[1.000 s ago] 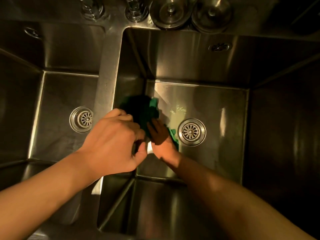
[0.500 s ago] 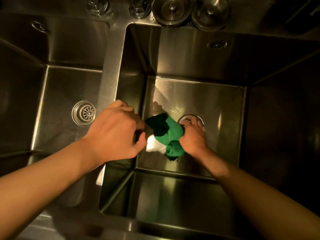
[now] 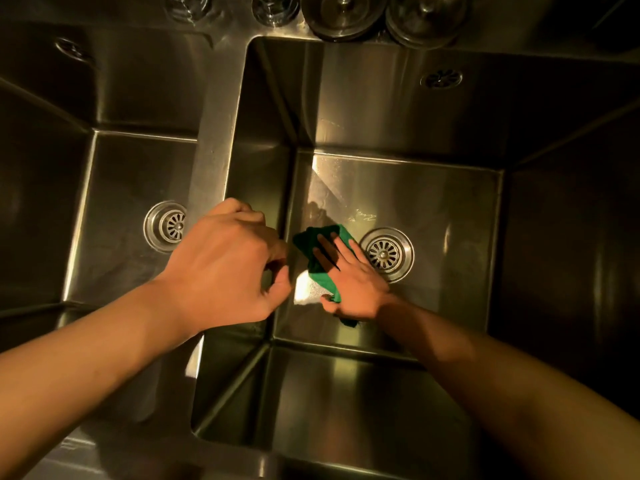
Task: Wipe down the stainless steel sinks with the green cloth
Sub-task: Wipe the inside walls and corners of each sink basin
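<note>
**Task item.** The green cloth (image 3: 320, 252) is found crumpled and folded, deep green and matte. It lies on the floor of the right sink (image 3: 443, 209), just left of that basin's drain (image 3: 386, 252) and near the left wall. Part of it is covered by the right hand (image 3: 355, 285), and a small dark end shows below the wrist. The cloth is pressed flat against the steel by the straight, slightly spread fingers (image 3: 337, 242).

**Other hand.** The left hand (image 3: 225, 268) is placed over the divider (image 3: 221, 140) between the basins. Its fingers are curled in, and nothing is seen in them.

**Markings.** Faint pale scratches (image 3: 363, 215) are noted on the floor beyond the cloth. They cannot be read as writing.

**Limits of view.** A bright pale patch (image 3: 306, 287) is seen just beside the cloth; whether it is glare or fabric cannot be told. The left sink (image 3: 131, 174) and its drain (image 3: 166, 226) are partly hidden by the left hand. Round metal pieces (image 3: 341, 12) on the back surface are cut off by the frame. The right wall is lost in shadow.
</note>
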`<state>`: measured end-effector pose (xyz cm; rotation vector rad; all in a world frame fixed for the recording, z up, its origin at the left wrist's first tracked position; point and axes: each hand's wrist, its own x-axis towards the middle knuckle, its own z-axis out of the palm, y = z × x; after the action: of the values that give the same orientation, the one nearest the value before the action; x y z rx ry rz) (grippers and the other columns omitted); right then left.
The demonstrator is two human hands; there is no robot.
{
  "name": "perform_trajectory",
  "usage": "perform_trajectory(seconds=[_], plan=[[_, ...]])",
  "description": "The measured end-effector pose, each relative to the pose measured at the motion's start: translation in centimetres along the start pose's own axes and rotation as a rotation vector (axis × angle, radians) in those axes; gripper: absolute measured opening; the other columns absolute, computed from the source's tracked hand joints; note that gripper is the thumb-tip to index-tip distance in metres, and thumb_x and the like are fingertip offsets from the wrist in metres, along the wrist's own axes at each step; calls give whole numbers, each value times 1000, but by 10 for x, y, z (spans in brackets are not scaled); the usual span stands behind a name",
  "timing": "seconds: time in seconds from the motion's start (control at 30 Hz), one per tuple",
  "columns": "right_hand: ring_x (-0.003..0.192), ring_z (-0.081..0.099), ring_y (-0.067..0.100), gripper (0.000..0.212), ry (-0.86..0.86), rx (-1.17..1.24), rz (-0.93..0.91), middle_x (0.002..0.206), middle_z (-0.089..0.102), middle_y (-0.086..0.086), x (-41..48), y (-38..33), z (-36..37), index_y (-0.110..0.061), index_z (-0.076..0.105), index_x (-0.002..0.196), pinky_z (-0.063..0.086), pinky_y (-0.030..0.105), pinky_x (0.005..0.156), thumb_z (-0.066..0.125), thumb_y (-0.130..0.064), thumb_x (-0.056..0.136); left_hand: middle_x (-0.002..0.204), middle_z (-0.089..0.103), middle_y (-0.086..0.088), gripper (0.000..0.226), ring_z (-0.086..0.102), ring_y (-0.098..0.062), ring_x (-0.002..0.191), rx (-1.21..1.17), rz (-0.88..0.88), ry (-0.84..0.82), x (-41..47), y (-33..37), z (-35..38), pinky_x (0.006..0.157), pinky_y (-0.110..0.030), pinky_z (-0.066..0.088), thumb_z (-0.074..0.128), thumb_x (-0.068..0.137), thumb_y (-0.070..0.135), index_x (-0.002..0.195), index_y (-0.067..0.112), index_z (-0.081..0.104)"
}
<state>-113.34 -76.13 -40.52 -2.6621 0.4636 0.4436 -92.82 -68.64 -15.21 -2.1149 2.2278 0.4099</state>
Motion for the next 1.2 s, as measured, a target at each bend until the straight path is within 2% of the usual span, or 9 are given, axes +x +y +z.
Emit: perform_trajectory(seconds=[0.13,0.27,0.4,0.5,0.63,0.77,1.0,1.13,1.2], plan=[[155,15,31,84,4,64,-298,168,16,7,-43,-14,27,-19,22,161,9,53,126,51,-46,87,63,63,6,27,56,-21,66,3,8,15,1,1,-1,81,-33,36,58,85,44,68,26,70],[156,10,30,85,21,0,-330,170,12,5,-98,7,45,-23,22,161,18,53,123,57,-42,86,64,64,7,29,56,-19,65,7,8,-8,1,0,-2,81,-32,34,56,86,45,68,28,70],[157,6,31,87,-34,-89,-195,171,6,5,-145,52,38,-23,18,162,15,52,124,57,-40,86,63,62,7,30,55,-19,65,15,8,-19,1,2,-4,81,-33,35,54,86,46,68,29,70],[156,10,35,94,-42,-62,69,170,9,9,-178,83,33,-20,20,161,24,55,121,64,-31,79,64,64,6,30,57,-21,66,12,8,-20,1,2,-4,82,-34,37,54,85,45,67,28,71],[156,3,36,88,87,102,527,170,4,11,-169,103,18,-22,11,162,19,58,123,63,-20,91,64,66,7,33,59,-22,65,5,7,-21,2,2,-4,83,-34,37,53,86,46,68,28,73],[154,9,38,76,269,233,849,167,12,17,-126,128,-4,-12,22,160,18,56,123,59,-22,95,63,66,7,33,60,-22,65,-6,20,-16,2,2,-4,82,-33,37,53,86,46,68,26,74],[152,15,45,77,366,255,905,165,19,24,-27,156,-49,-4,28,157,8,55,124,47,-31,88,68,71,6,31,66,-23,70,-5,29,-40,2,1,-5,86,-37,43,56,84,43,75,23,78],[151,18,43,75,369,195,831,163,24,24,40,104,-65,-9,30,157,9,54,124,51,-30,88,68,70,7,30,65,-22,71,8,29,-53,1,1,-6,87,-34,41,57,84,43,75,24,77],[155,10,38,75,340,260,749,168,13,16,73,69,-67,-16,25,160,14,53,124,49,-28,90,68,69,7,28,64,-21,71,10,20,-65,1,0,-5,87,-34,42,58,84,43,74,25,76]])
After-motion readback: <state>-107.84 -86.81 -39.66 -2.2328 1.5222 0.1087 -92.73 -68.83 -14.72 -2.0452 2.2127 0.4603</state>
